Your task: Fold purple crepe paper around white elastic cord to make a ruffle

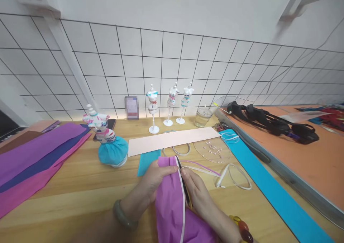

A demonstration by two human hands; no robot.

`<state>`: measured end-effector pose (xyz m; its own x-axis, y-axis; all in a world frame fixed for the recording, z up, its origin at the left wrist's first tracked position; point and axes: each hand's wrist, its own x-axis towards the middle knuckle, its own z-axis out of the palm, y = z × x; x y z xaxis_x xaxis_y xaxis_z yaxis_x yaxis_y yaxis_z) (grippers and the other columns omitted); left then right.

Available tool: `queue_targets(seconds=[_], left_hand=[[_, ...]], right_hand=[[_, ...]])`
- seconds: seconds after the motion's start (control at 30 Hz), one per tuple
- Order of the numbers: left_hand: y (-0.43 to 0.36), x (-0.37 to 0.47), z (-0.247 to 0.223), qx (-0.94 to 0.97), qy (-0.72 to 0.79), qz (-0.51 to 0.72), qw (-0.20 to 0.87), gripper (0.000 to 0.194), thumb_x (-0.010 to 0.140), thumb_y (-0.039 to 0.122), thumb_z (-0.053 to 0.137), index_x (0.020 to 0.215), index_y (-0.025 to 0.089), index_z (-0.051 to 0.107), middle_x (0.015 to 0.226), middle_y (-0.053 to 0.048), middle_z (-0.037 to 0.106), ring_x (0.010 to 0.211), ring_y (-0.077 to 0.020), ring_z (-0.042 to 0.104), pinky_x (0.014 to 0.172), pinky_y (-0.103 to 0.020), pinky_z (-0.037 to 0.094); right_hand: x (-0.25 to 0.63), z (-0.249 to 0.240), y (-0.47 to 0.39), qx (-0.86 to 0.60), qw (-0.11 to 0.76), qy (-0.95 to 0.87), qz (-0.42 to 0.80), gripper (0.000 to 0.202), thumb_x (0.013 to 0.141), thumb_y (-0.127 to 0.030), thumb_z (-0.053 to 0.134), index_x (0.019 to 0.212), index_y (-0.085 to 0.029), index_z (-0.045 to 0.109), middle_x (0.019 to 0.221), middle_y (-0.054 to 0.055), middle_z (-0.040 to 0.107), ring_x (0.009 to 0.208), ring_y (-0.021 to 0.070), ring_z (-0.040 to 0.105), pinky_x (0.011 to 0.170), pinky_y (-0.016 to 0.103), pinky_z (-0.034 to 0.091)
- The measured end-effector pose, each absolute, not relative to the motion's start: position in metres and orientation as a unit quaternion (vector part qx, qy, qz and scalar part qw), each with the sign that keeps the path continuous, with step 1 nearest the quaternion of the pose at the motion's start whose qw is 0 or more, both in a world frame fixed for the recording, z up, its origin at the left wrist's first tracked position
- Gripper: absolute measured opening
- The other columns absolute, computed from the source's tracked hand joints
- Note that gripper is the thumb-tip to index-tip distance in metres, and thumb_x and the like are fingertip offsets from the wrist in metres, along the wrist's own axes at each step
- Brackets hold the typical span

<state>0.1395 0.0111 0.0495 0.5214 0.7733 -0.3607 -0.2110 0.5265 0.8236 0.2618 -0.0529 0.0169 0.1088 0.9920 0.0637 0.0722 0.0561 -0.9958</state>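
My left hand is closed on a purple cloth, thumb on top near its upper end. A narrow white strip runs down the cloth's right edge. My right hand is closed around dark scissors, which lie along that edge with their tip near the cloth's top. The scissors' handles are mostly hidden by my right hand. Just beyond my left hand, a blue cloth piece lies flat, partly under a long pale pink strip.
A small dress form in a blue skirt stands left, near layered cloths. Several bare forms, a phone and a glass jar line the back. Beads, white elastic and a blue strip lie right.
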Motion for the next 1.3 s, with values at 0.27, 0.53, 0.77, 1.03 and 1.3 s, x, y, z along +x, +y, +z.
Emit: queue_targets(seconds=[0.27, 0.53, 0.77, 1.03, 1.3], left_hand=[[0.013, 0.140, 0.045, 0.373, 0.378, 0.301, 0.792, 0.025, 0.058, 0.021, 0.076, 0.078, 0.012, 0.064, 0.068, -0.007, 0.068, 0.062, -0.0202, 0.063, 0.065, -0.033, 0.049], [0.014, 0.132, 0.064, 0.376, 0.355, 0.339, 0.786, 0.031, 0.059, 0.024, 0.078, 0.085, 0.013, 0.066, 0.077, -0.007, 0.070, 0.071, -0.0205, 0.064, 0.071, -0.032, 0.049], [0.006, 0.122, 0.091, 0.429, 0.310, 0.381, 0.759, 0.031, 0.063, 0.028, 0.076, 0.088, 0.012, 0.065, 0.081, -0.008, 0.069, 0.073, -0.0200, 0.064, 0.074, -0.033, 0.048], [-0.012, 0.119, 0.136, 0.508, 0.260, 0.387, 0.724, 0.058, 0.061, 0.026, 0.078, 0.115, 0.017, 0.056, 0.099, -0.009, 0.067, 0.084, -0.0203, 0.063, 0.078, -0.033, 0.048], [-0.043, 0.104, 0.178, 0.556, 0.110, 0.295, 0.769, 0.031, 0.067, 0.024, 0.074, 0.094, 0.013, 0.065, 0.085, -0.007, 0.067, 0.078, -0.0197, 0.062, 0.076, -0.035, 0.049]], right_hand=[[0.264, 0.020, -0.049, -0.555, 0.526, -0.503, 0.403, 0.041, 0.091, -0.049, 0.033, 0.064, -0.021, 0.042, 0.054, -0.005, 0.043, 0.051, 0.0120, 0.041, 0.054, 0.024, 0.036], [0.293, 0.023, -0.041, -0.683, 0.270, -0.638, 0.234, 0.036, 0.089, -0.046, 0.039, 0.076, -0.019, 0.059, 0.073, 0.005, 0.065, 0.067, 0.0175, 0.058, 0.059, 0.025, 0.034], [0.299, 0.054, -0.047, -0.725, 0.249, -0.628, 0.136, 0.041, 0.085, -0.048, 0.045, 0.059, -0.019, 0.057, 0.058, 0.007, 0.061, 0.058, 0.0184, 0.057, 0.055, 0.027, 0.032], [0.281, 0.164, -0.071, -0.574, 0.371, -0.678, 0.271, 0.041, 0.083, -0.051, 0.048, 0.065, -0.016, 0.060, 0.058, -0.001, 0.056, 0.052, 0.0107, 0.048, 0.048, 0.023, 0.033], [0.266, 0.256, -0.068, -0.516, 0.479, -0.674, 0.223, 0.031, 0.080, -0.041, 0.058, 0.064, -0.015, 0.064, 0.055, -0.003, 0.054, 0.051, 0.0054, 0.045, 0.047, 0.019, 0.034]])
